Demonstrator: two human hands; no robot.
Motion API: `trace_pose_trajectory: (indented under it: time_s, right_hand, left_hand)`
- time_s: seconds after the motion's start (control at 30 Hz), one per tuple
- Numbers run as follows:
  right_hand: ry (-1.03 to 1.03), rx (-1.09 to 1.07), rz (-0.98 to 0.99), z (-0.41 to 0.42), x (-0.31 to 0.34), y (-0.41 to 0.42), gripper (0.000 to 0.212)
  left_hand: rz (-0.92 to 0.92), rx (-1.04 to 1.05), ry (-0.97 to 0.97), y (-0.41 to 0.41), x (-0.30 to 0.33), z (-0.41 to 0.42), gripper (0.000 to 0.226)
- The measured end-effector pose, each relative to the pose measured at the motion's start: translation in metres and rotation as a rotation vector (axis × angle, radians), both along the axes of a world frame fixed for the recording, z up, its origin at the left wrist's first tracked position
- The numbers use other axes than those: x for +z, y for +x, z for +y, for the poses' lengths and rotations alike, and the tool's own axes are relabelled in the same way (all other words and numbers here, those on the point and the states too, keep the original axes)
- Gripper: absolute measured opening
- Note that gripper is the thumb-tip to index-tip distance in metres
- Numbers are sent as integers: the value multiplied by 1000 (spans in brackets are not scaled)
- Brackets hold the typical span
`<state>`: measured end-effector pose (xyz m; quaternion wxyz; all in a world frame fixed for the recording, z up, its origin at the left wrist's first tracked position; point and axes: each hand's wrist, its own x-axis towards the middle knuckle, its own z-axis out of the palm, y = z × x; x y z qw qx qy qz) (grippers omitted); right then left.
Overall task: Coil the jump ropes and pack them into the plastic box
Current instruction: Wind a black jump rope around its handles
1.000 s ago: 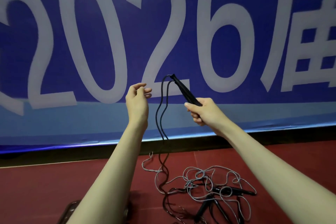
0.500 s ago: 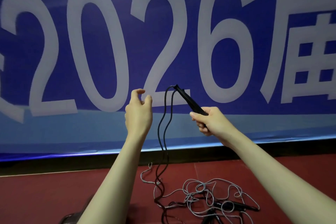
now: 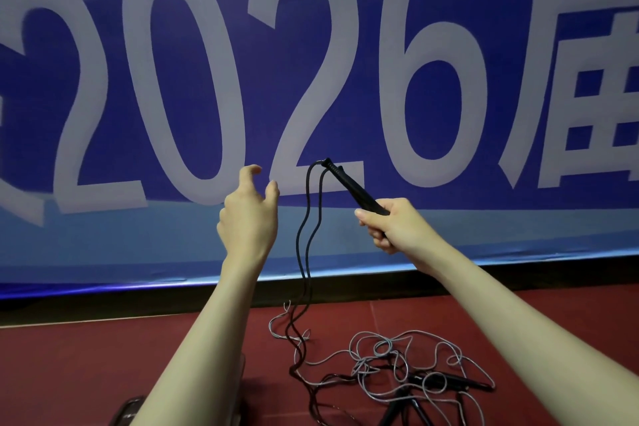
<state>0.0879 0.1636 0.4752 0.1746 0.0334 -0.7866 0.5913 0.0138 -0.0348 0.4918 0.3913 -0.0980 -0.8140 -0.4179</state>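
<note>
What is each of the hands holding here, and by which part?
The right hand grips the black jump rope's handles at their lower end; its cord hangs down. The left hand holds nothing.

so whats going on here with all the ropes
A person is sorting out jump ropes. Their right hand grips the black handles of a black jump rope, held up so its two strands hang down to the red floor. The left hand is raised beside the strands, fingers spread, holding nothing. A grey rope and more black handles lie tangled on the floor below. Nothing is coiled yet, and a blue banner hangs behind.
</note>
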Motion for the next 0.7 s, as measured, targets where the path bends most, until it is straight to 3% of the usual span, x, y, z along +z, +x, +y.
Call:
trace_pose_trajectory:
  time_s: [0.33,0.53,0.6,0.7]
  right_hand:
    - [2,-9,-6,4,0,3,22]
    - [10,-5,2,3,1,2,22]
    - [13,1,2,3,1,3,22]
    - [36,34,-7,4,2,5,21]
  left_hand:
    - [-18,39,-21,1,-6,5,17]
    - [-44,16,-53,2,-3,4,43]
    - [-50,-53,-35,1,-3,5,45]
    - [-71,-360,3,-2,-2,6,48]
